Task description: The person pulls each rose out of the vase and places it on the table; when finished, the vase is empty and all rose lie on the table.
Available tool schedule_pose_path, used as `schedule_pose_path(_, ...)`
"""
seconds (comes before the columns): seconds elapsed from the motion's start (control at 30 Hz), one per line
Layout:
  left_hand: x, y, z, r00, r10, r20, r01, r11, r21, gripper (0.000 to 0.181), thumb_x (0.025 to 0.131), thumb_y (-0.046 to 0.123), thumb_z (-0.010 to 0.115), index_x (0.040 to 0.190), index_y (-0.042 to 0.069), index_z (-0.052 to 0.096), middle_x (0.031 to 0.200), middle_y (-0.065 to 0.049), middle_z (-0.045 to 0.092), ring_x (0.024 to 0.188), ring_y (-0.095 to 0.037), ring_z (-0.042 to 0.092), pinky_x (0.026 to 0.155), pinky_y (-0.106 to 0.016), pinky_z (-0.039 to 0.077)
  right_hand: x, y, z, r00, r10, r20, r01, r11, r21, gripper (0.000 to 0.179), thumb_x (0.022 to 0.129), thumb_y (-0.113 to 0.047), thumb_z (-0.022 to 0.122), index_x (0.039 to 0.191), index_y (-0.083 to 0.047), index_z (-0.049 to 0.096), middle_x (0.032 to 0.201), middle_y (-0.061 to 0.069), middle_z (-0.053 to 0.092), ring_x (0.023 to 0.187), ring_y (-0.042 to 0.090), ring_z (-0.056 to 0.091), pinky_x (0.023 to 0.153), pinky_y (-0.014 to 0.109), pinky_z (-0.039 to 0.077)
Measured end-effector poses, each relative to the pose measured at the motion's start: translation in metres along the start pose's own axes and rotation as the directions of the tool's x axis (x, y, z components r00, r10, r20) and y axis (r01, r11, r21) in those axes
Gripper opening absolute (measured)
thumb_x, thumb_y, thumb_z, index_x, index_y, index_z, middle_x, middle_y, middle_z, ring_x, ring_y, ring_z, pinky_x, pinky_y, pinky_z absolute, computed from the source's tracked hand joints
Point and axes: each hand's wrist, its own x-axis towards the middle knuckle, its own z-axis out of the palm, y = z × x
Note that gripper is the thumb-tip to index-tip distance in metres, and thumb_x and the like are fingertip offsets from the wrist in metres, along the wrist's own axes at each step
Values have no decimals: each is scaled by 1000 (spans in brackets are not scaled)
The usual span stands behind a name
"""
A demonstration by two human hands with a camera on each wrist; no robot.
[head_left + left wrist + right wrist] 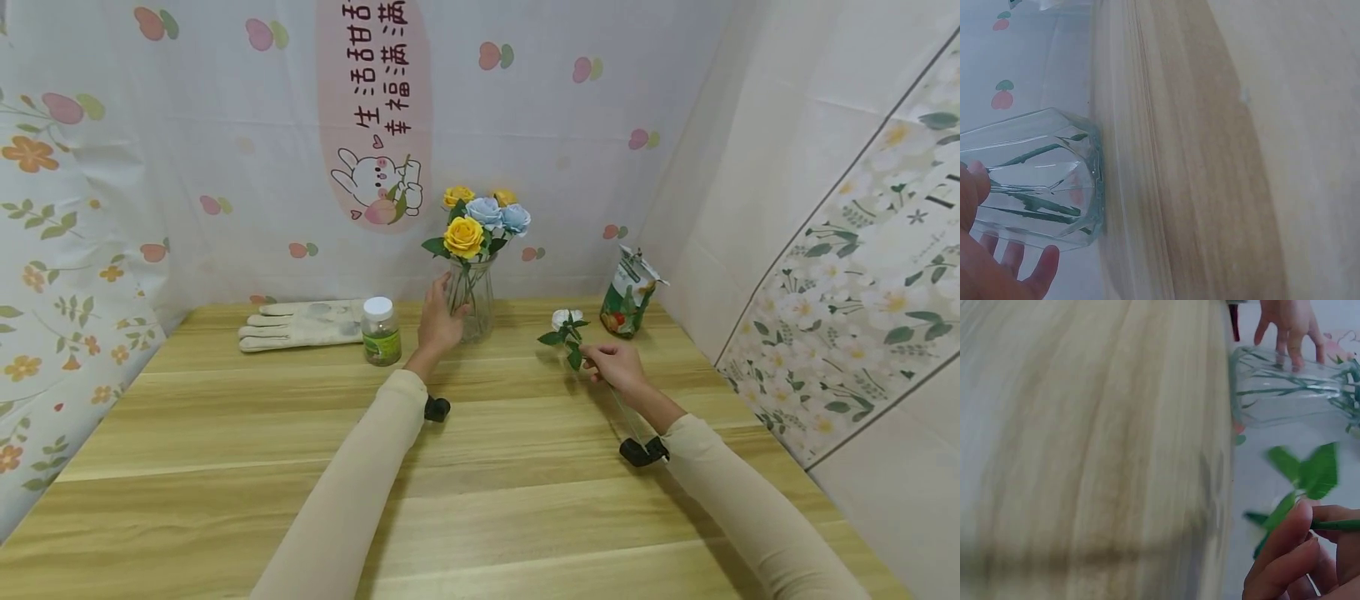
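A clear glass vase (pixel 474 308) stands upright at the back of the table, holding yellow roses (pixel 463 237) and light blue roses (pixel 484 213) with leafy stems. My left hand (pixel 441 321) is at the vase's left side, thumb on the near glass and fingers spread round the far side. In the left wrist view one fingertip (pixel 1049 257) shows apart from the glass. To the right, my right hand (pixel 617 367) pinches the green stem of a white rose (pixel 567 318) just below its leaves (pixel 1319 472). The stem runs back under the wrist towards me.
Left of the vase stand a white-lidded jar (pixel 382 333) and a pale pair of gloves (pixel 303 325), lying flat. A green printed pouch (pixel 628 293) stands at the back right. Printed sheets hang behind the wooden table (pixel 480 500) and at its sides.
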Motion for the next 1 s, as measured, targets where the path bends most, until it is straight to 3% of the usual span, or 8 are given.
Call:
schedule_pose_path(0.2,0,0,0,1000,1,-2,-1,1000,2,65,101,29,58,155,25,22,154,-8,34,138,-31,39,95,-54,46,2,6,-4,1000,-25,-18,25,999,38,32,98,-14,64,113,14,66,72,-1,68,57,10,64,57,25,57)
schedule_pose_path(0.4,1,0,1,1000,-6,-2,6,1000,2,65,101,29,58,155,25,22,154,-7,34,138,-30,39,96,-53,46,1,3,-11,1000,3,-13,-2,998,63,33,97,-15,65,114,14,65,77,5,71,59,11,66,50,19,47)
schedule_pose_path(0.63,1,1,0,1000,-14,-7,14,1000,-5,64,101,29,58,155,25,23,154,-7,34,138,-31,39,98,-54,45,-1,-5,-18,994,2,107,-6,999,34,33,100,-2,56,123,22,54,83,8,72,72,12,69,65,24,56)
schedule_pose_path(0.77,2,1,0,1000,-17,-9,17,1000,0,64,101,28,59,155,25,23,154,-7,34,138,-31,39,98,-54,44,-2,-5,-19,986,4,164,-4,1000,-1,34,97,3,57,123,24,52,83,9,73,73,11,71,68,23,57)
schedule_pose_path(0.87,2,0,0,1000,-16,-6,16,1000,-3,65,101,27,59,155,24,23,155,-7,34,138,-31,39,98,-54,45,-3,-3,-18,988,-3,157,7,1000,-22,33,96,5,57,122,24,52,83,10,72,72,10,70,68,23,58)
schedule_pose_path(1.0,0,1,0,1000,-11,-2,11,1000,-8,64,101,26,58,155,24,23,155,-8,34,138,-31,39,98,-54,45,-3,0,-18,996,-25,91,30,998,-59,29,95,9,57,118,25,54,86,14,71,71,10,70,68,22,58)
